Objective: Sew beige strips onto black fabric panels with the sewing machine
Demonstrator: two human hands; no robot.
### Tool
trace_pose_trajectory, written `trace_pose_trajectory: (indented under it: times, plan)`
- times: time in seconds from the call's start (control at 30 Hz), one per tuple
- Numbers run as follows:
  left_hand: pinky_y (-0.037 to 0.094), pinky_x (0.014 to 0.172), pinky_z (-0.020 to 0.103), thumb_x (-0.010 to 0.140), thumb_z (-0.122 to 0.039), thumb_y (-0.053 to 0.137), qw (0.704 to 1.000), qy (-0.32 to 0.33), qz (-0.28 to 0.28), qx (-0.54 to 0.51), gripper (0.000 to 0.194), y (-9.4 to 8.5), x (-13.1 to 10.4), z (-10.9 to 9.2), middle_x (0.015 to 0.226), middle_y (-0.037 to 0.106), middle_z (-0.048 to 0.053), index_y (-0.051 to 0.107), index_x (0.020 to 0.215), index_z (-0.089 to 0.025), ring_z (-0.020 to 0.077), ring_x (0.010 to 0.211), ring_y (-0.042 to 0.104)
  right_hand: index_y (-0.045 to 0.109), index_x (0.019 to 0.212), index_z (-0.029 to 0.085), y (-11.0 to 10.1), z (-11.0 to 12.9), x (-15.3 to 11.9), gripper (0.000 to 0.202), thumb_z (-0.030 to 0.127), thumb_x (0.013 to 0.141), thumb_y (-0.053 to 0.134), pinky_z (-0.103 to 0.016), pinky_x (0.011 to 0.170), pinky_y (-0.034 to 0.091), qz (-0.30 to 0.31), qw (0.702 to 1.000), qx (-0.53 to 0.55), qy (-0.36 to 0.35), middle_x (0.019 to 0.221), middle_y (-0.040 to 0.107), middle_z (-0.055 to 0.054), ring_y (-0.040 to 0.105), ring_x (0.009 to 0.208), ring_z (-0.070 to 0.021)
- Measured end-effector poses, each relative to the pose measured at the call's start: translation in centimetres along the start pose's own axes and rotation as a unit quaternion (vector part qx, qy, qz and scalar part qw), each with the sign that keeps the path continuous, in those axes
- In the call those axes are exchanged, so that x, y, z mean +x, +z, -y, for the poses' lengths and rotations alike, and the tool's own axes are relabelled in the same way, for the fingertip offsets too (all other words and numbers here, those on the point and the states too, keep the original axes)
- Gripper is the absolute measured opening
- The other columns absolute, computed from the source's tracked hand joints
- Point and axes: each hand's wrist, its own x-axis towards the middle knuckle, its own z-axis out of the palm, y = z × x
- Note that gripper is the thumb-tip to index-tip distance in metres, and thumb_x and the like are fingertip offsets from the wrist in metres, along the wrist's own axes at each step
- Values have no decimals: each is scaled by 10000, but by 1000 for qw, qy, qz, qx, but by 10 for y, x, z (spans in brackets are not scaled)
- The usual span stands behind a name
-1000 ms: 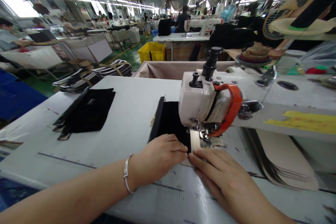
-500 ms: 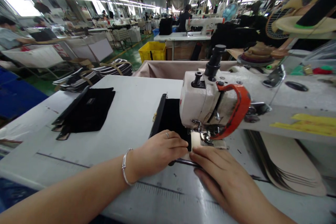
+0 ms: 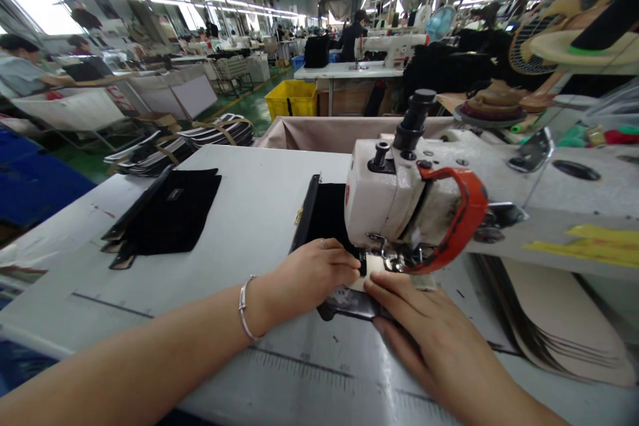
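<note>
**Fingertips near the presser foot (image 3: pixel 394 262)**

My left hand's (image 3: pixel 304 279) fingers bend together at the black piece (image 3: pixel 327 213), beside the sewing machine's head (image 3: pixel 377 203); I can't tell if they pinch it. My right hand's (image 3: pixel 429 329) fingers lie extended on the beige strip (image 3: pixel 375 265), thumb apart. Uneven pressure could skew the strip; sliding forward could catch a fingertip.

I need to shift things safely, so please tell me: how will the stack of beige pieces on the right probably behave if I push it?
The beige pieces look thin, so each may flex a little. Their edges are fanned out, so the layers could slide apart. Lying flat, they seem unlikely to roll or tip.
</note>
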Motion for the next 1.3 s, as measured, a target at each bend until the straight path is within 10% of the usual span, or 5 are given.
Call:
trace_pose_trajectory:
  times: [1.3]
  plan:
    - [513, 953, 306, 890, -14, 541, 995, -95, -37, -25, 283, 5, 13, 13, 1055, 746, 8, 719, 993, -208, 172, 1007, 678, 547, 1335, 158, 5, 7, 9, 409, 276, 944, 528, -523, 954, 510, -15, 998, 10, 52, 1297, 618, -123, 591, 1123, -288]
